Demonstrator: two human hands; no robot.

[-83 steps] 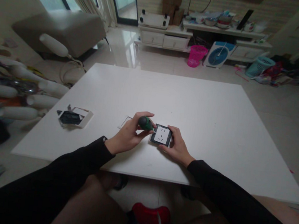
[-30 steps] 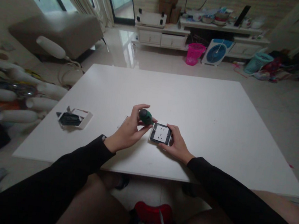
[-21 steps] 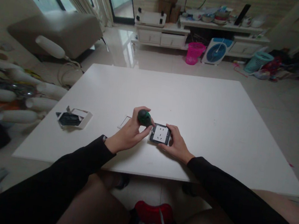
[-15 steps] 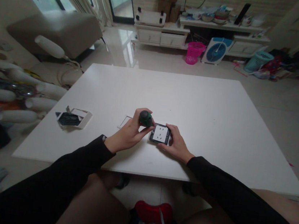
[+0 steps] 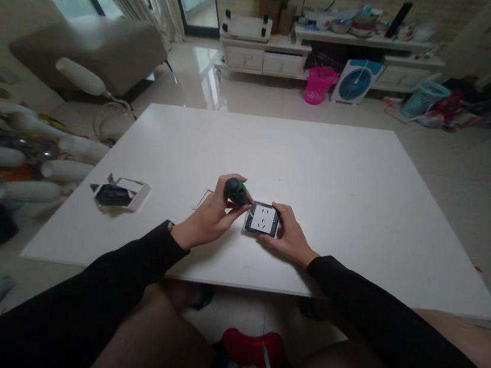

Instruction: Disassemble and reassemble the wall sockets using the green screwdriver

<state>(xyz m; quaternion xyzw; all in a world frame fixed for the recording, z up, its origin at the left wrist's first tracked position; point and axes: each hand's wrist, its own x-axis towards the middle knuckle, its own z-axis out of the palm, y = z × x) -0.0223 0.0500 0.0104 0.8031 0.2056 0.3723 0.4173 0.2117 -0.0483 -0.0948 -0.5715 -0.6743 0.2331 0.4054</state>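
My left hand (image 5: 211, 212) is closed around a screwdriver (image 5: 236, 190) with a green and black handle. The tool leans so that its tip meets the left side of a wall socket (image 5: 263, 219), which has a white face in a dark frame. On the socket's right side, my right hand (image 5: 288, 233) grips the edge with thumb and fingers. A thin white frame (image 5: 202, 199) lies on the table, partly hidden behind my left hand.
On the left of the white table (image 5: 319, 169) sits an open small box (image 5: 136, 196) with dark packaging (image 5: 113, 196). Beyond the table stand a pink basket (image 5: 318, 85) and a box fan (image 5: 356, 82). Something red (image 5: 252, 349) is below the table edge.
The screwdriver's handle has tilted slightly left and away from me, with my left hand shifting along. My right hand and the socket stay in place.
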